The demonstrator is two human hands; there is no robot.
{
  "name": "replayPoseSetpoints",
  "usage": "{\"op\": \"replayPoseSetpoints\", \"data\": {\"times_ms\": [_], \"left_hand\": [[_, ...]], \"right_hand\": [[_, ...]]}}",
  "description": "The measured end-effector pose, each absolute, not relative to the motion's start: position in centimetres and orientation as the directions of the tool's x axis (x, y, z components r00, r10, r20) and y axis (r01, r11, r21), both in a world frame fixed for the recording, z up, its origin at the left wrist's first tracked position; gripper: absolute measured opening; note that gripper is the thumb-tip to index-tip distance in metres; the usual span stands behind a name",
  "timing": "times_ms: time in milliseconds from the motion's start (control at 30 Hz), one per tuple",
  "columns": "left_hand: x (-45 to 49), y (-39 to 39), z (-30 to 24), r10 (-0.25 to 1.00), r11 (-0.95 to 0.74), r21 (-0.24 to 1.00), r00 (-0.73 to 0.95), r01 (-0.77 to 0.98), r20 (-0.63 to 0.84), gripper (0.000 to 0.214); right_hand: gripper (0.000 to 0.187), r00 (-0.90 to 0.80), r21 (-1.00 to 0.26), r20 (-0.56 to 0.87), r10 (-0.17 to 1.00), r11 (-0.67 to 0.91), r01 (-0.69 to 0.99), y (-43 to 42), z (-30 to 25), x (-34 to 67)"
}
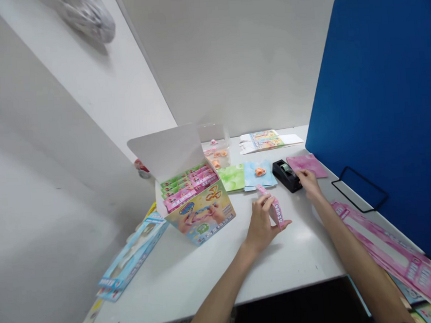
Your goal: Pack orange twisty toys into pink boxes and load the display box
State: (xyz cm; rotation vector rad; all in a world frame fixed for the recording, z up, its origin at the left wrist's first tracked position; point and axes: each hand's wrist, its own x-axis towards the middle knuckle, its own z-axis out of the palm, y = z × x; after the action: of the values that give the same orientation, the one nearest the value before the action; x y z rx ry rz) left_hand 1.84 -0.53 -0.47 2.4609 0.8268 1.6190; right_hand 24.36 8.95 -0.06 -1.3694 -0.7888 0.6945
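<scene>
My left hand (262, 222) is closed round a small pink packet box (273, 207), held just above the white table (178, 276). My right hand (309, 182) reaches to the black tape dispenser (287, 175), fingers curled against its right side. A colourful display box (198, 201) with its white lid up stands left of my left hand, filled with several pink and green packets (187, 182).
Green (232, 178), blue (258, 173) and pink (306, 164) sheets lie behind the dispenser. Flat pink cartons (389, 251) are stacked at the right edge, blue cartons (132, 257) at the left. A blue partition (383, 102) walls the right side. A clear bag of small toys (217, 151) sits behind the box.
</scene>
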Motion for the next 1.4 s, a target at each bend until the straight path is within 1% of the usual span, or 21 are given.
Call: {"op": "replayPoseSetpoints", "data": {"times_ms": [200, 367, 633, 1033, 1200, 1400], "left_hand": [[1.9, -0.6, -0.4, 0.456, -0.861, 0.327, 0.307, 0.390, 0.835, 0.078], [1.9, -0.5, -0.4, 0.443, -0.865, 0.309, 0.313, 0.395, 0.840, 0.077], [1.9, -0.4, -0.4, 0.446, -0.865, 0.313, 0.316, 0.392, 0.837, 0.078], [1.9, -0.3, -0.8, 0.458, -0.861, 0.330, 0.307, 0.387, 0.834, 0.079], [1.8, -0.3, -0.8, 0.470, -0.857, 0.342, 0.315, 0.385, 0.824, 0.079], [1.9, -0.3, -0.8, 0.485, -0.851, 0.353, 0.322, 0.390, 0.813, 0.081]], "right_hand": [[0.023, 0.597, -0.998, 0.055, 0.801, 0.068, 0.001, 8.8, -0.2, 24.4], [0.022, 0.615, -0.998, 0.024, 0.788, 0.056, -0.033, 9.2, -0.8, 24.4], [0.020, 0.604, -0.994, 0.011, 0.797, 0.072, -0.077, 9.4, -1.4, 24.9], [0.031, 0.541, -0.983, 0.004, 0.841, 0.103, -0.153, 8.1, -1.0, 25.1], [0.029, 0.540, -0.983, -0.030, 0.841, 0.073, -0.167, 7.4, -0.6, 25.6], [0.025, 0.523, -0.973, -0.039, 0.851, 0.087, -0.213, 6.9, -0.4, 25.8]]}}
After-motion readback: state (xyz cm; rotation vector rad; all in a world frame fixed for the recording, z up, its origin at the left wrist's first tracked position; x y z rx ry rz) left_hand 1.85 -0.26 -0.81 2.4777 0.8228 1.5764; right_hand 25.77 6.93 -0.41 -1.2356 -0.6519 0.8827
